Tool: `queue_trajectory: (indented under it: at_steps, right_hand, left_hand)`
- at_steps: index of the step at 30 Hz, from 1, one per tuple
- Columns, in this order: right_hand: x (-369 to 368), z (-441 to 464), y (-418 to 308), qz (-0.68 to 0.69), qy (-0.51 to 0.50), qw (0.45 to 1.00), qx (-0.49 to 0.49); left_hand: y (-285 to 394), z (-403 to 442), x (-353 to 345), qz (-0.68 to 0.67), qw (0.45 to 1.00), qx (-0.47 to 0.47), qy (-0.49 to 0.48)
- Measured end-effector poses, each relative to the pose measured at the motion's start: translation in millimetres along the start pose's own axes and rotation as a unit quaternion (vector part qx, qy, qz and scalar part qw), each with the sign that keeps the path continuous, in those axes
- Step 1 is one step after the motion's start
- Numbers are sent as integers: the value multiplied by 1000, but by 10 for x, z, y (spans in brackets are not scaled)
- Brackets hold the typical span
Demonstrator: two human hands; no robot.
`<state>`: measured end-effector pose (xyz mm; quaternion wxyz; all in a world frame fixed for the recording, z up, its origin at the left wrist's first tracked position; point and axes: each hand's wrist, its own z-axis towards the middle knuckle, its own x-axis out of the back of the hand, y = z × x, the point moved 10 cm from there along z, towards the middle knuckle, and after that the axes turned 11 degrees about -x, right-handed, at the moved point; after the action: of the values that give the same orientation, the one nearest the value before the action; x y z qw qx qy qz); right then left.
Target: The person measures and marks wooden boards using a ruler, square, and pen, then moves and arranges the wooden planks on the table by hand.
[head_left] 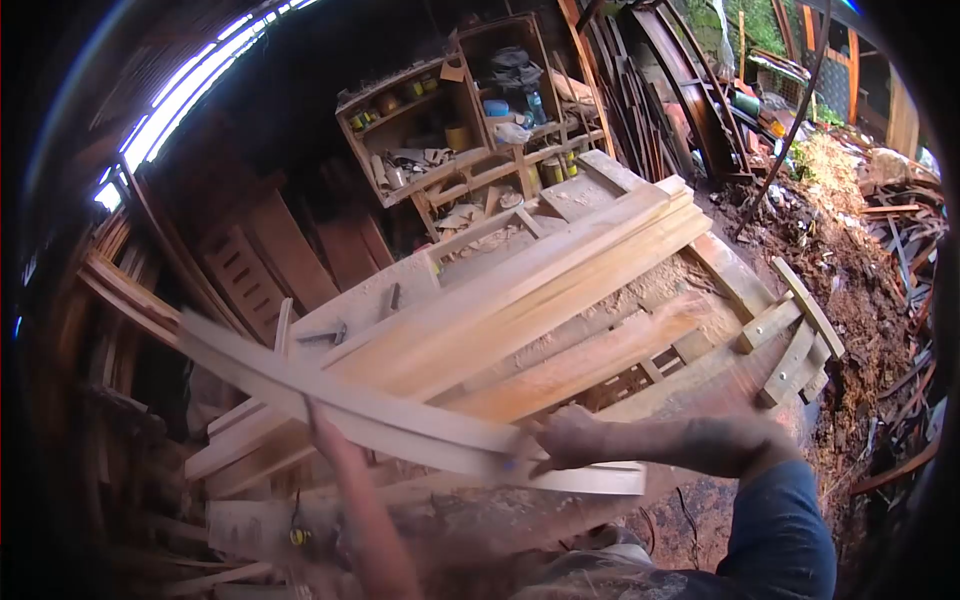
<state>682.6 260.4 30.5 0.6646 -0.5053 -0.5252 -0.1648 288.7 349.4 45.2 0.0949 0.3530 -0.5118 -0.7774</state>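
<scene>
- Across the near left part of the worktop [740, 385], a long rebated board [360, 412] slants from upper left to lower right, above the lower left ends of the stacked planks [470, 325].
- At the middle stretch of that board, the left hand [330, 440] meets its lower edge; motion blur and the wood hide the fingers, so how far this grip is closed cannot be told.
- Near the board's right end, the right hand [567, 438] has its grip clamped on the wood, fingers bent over it, with the pale end sticking out beyond; the forearm comes in from the right, below a blue sleeve [785, 530].
- Lengthwise over the worktop lie the stacked planks, running from its lower left corner to its upper right part.
- Between that stack and the near edge rests a reddish-brown plank [590, 365], roughly in line with the stack.
- Sawdust [650, 280] is scattered around these pieces.
- Toward the far left edge sit a dark metal tool [325, 336] and a small dark block [392, 298], apart from each other.
- At the right end, short wood pieces [790, 335] cross at angles.
- Past the far edge stands an open shelf unit [470, 95] with containers; slatted panels [243, 275] lean left of it.
</scene>
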Motion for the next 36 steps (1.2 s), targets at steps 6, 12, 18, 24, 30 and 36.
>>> queue_trajectory:
  at_steps: [6,12,18,24,30,36]
  right_hand:
    - [359,-354,139,140,42,985,-90]
    - [945,-978,442,176,93,969,-147]
    - [1705,-1751,695,133,305,929,-164]
    - [1535,-2048,892,-105,300,936,-150]
    - [809,-1842,1164,-234,157,944,-170]
    - [277,-1545,1258,-206,96,962,-153]
  left_hand:
    - [1701,346,-1334,108,981,-92,-136]
    - [2329,-419,-2162,415,840,-266,-226]
    - [1197,-1931,-2448,483,701,-335,-404]
    - [296,-3258,-2294,401,599,-332,-608]
    - [-320,-3616,-1755,446,533,-235,-680]
    - [-527,-3602,-1388,362,600,-225,-677]
